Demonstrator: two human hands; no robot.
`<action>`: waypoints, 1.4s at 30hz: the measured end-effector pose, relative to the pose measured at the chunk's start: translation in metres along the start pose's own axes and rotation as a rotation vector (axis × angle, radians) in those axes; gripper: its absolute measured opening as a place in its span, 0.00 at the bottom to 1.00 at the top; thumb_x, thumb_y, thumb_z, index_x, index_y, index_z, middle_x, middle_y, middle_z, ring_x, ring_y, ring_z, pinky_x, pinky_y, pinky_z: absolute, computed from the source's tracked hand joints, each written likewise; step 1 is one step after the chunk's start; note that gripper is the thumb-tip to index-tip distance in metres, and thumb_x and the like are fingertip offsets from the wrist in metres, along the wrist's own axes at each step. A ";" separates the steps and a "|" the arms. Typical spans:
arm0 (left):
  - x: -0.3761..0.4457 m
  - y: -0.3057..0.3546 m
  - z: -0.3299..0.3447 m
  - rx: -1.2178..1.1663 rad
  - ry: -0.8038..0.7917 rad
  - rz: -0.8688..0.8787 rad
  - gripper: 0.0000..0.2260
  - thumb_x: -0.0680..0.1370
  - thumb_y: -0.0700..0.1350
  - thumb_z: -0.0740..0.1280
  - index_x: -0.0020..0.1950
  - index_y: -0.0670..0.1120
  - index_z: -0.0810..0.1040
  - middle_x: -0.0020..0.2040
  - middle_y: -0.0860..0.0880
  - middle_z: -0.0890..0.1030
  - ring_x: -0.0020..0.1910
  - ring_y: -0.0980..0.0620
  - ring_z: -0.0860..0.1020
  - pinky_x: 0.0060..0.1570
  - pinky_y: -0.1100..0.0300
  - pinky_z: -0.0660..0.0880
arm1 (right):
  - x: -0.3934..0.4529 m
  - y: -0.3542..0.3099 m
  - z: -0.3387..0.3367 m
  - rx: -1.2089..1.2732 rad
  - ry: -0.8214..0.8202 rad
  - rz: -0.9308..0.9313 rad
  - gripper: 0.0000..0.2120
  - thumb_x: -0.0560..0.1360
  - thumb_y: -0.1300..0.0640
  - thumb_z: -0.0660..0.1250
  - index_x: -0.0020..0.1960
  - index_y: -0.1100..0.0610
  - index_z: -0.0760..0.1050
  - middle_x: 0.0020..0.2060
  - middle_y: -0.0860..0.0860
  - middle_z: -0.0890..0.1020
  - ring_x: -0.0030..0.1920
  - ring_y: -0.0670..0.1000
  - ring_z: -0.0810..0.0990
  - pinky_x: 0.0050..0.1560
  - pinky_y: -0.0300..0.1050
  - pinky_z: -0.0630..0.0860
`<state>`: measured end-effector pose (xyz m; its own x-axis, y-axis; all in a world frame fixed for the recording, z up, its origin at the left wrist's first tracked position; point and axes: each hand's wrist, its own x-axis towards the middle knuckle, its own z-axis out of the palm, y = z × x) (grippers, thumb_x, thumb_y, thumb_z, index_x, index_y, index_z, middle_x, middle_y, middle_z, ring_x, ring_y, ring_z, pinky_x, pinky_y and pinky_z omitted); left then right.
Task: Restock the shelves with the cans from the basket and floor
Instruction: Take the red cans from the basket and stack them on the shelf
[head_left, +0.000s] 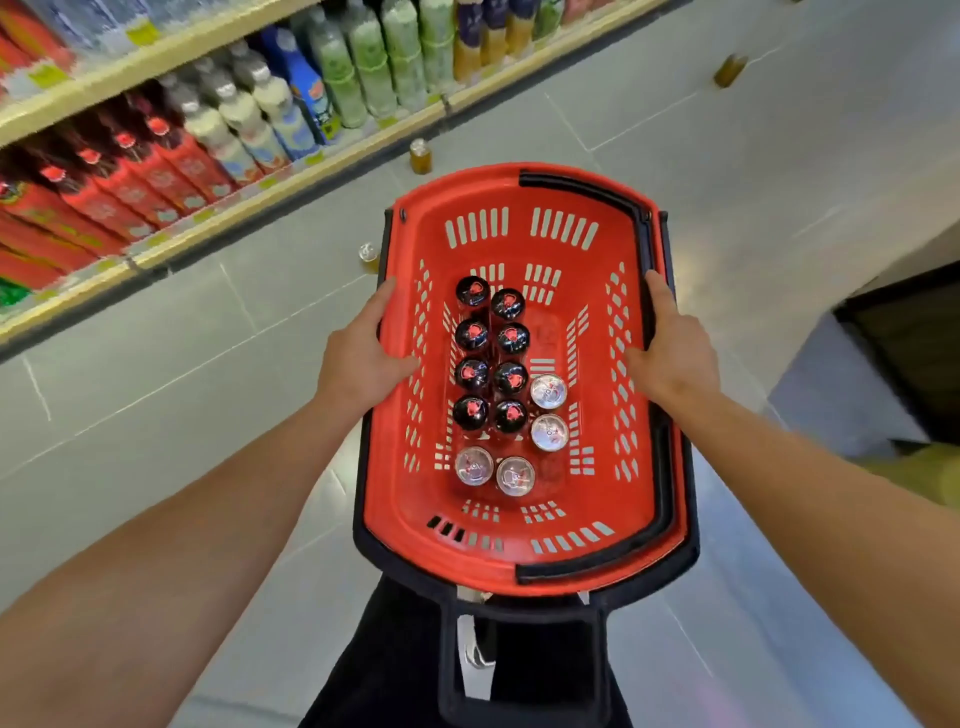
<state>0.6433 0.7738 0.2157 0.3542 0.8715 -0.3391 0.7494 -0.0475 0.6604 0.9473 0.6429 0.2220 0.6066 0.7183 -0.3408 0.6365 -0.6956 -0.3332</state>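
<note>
1. Left hand (363, 353) grips the left rim of the basket (519, 192), thumb inside.
2. Right hand (670, 348) grips the right rim.
3. Cans (506, 387) stand upright in the basket.
4. Three more cans (420, 155) stand on the floor (675, 130) near the shelves (218, 208), far left.

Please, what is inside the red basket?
Inside the red basket stand eight dark-topped cans in two rows and four silver-topped cans. Left hand and right hand grip its rims. Only tops show; labels are hidden.
</note>
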 end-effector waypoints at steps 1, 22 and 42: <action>0.021 0.009 0.000 0.005 -0.023 0.020 0.42 0.71 0.49 0.75 0.79 0.59 0.54 0.64 0.51 0.77 0.51 0.56 0.77 0.56 0.58 0.74 | 0.013 0.003 -0.004 0.012 0.009 0.025 0.41 0.74 0.43 0.68 0.76 0.39 0.44 0.53 0.57 0.77 0.43 0.54 0.77 0.45 0.49 0.74; 0.400 0.246 0.058 0.135 -0.136 0.157 0.43 0.69 0.44 0.77 0.78 0.59 0.58 0.61 0.53 0.79 0.50 0.56 0.79 0.53 0.63 0.73 | 0.357 0.046 -0.129 0.192 0.100 0.212 0.39 0.75 0.46 0.66 0.76 0.37 0.44 0.51 0.56 0.74 0.48 0.56 0.77 0.47 0.50 0.73; 0.751 0.377 0.116 0.315 -0.230 0.320 0.43 0.70 0.46 0.75 0.78 0.62 0.54 0.57 0.46 0.82 0.45 0.48 0.82 0.43 0.56 0.77 | 0.661 0.045 -0.169 0.255 0.163 0.398 0.41 0.75 0.53 0.66 0.77 0.39 0.42 0.54 0.61 0.77 0.50 0.63 0.78 0.51 0.53 0.74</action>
<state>1.2565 1.3534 0.1319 0.6812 0.6608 -0.3153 0.7032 -0.4707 0.5328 1.4571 1.0887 0.1301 0.8585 0.3748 -0.3500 0.2160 -0.8833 -0.4161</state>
